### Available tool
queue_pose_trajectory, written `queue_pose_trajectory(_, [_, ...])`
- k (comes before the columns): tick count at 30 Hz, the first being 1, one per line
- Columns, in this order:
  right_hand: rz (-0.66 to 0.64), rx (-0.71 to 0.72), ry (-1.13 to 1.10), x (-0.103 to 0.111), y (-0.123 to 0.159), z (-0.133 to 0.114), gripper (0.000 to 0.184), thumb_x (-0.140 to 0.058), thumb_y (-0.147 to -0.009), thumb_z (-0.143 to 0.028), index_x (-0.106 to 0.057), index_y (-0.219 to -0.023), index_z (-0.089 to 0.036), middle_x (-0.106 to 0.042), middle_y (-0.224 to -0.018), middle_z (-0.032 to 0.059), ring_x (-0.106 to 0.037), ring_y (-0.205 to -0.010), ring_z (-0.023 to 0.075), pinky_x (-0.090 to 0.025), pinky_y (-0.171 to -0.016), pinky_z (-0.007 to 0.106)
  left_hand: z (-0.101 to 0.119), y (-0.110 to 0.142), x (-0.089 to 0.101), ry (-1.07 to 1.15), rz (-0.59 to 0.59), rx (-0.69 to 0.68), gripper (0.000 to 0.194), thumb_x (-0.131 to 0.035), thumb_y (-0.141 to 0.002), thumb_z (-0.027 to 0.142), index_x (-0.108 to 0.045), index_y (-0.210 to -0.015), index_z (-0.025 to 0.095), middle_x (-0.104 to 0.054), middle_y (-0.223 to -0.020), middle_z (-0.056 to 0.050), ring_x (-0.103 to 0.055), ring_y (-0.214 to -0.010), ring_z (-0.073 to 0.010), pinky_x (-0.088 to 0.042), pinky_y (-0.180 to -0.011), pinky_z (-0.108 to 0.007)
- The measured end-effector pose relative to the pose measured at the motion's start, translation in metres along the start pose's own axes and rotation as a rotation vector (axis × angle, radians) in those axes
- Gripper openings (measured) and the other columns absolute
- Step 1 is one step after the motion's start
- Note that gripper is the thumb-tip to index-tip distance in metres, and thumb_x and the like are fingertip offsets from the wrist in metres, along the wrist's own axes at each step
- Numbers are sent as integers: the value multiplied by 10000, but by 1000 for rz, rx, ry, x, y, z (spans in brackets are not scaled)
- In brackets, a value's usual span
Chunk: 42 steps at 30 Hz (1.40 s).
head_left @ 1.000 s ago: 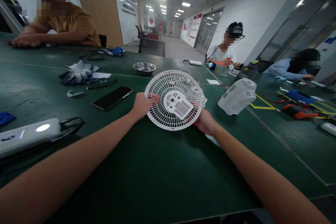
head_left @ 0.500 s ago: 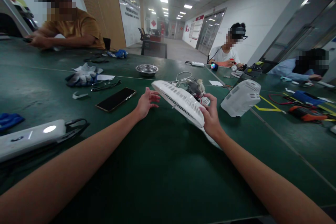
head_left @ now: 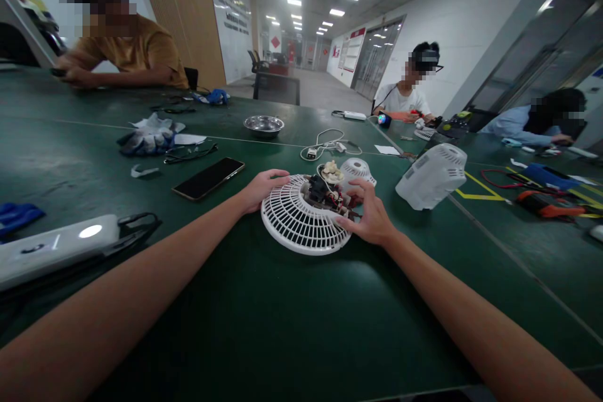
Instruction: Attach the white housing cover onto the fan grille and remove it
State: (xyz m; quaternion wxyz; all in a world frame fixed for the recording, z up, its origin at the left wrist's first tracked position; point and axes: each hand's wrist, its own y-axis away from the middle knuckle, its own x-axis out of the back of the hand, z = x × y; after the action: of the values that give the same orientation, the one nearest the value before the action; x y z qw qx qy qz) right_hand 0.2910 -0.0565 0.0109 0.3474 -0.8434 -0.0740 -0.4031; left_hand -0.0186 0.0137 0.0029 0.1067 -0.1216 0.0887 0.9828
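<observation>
A white round fan grille (head_left: 296,226) lies low over the green table in front of me, slats upward. Its bare motor (head_left: 320,191), with wires and a pale clump on top, sits at the middle. My left hand (head_left: 264,190) grips the grille's left rim, fingers closed over the edge. On the right, my right hand (head_left: 370,213) is closed on the rim by the motor, thumb on the slats. Just behind stands a white domed vented cover (head_left: 358,169), partly hidden by the motor and my right hand. A white cable (head_left: 325,144) with a plug lies beyond.
A white plastic housing (head_left: 432,177) stands to the right, a multimeter (head_left: 546,203) farther right. To the left lie a black phone (head_left: 208,178), gloves (head_left: 148,136) and a white device (head_left: 56,251). A metal bowl (head_left: 264,125) sits behind. Several people sit around the table.
The grille has come down from a steep tilt to nearly flat, its motor side now facing up. My left hand has moved from beside it onto its rim.
</observation>
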Motion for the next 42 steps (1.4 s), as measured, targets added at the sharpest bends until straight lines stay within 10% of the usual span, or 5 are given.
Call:
queue_pose_trajectory(14, [205, -321, 179, 10, -11, 74, 931, -814, -725, -427, -422, -1546, -230, -590, -1451, 171, -583, -1291, 397, -450, -1117, 636, -3, 0, -1, -73, 2, -59, 328, -767, -883, 153, -675, -1197, 159, -779, -1007, -85, -754, -808, -176, -620, -782, -316])
queue_pose_trajectory(23, [413, -788, -716, 5, -22, 40, 571, -643, -812, -633, -572, -1236, -258, -733, -962, 38, -706, -787, 245, -611, -712, 403, -5, -4, 0, -312, 28, -213, 282, -745, -871, 250, -702, -1135, 159, -787, -1033, -96, -756, -933, -230, -590, -919, -406])
queue_pose_trajectory(27, [345, -628, -1008, -2, -20, 2, 468, -630, -875, -627, -590, -1206, -298, -747, -1080, 23, -725, -890, 234, -631, -770, 394, 0, -2, -1, -616, 48, -459, 289, -690, -885, 303, -743, -1131, 161, -768, -1231, -121, -708, -1164, -269, -507, -1089, -453])
queue_pose_trajectory(35, [173, -143, -406, -1, -9, -25, 930, -891, -758, -466, -376, -1524, -352, -697, -1190, 67, -690, -1052, 305, -574, -1020, 586, 21, 26, -29, -683, -137, -664, 560, -362, -1081, 573, -704, -1272, 172, -756, -1260, -118, -691, -1174, -294, -498, -1064, -458])
queue_pose_trajectory(42, [64, -61, -163, 7, -9, -26, 879, -801, -812, -490, -368, -1560, -326, -677, -1292, 103, -682, -1121, 341, -584, -1005, 593, 33, 39, -37, -810, -308, -695, 548, -750, -886, 562, -695, -1283, 188, -761, -1218, -138, -698, -1088, -315, -526, -962, -413])
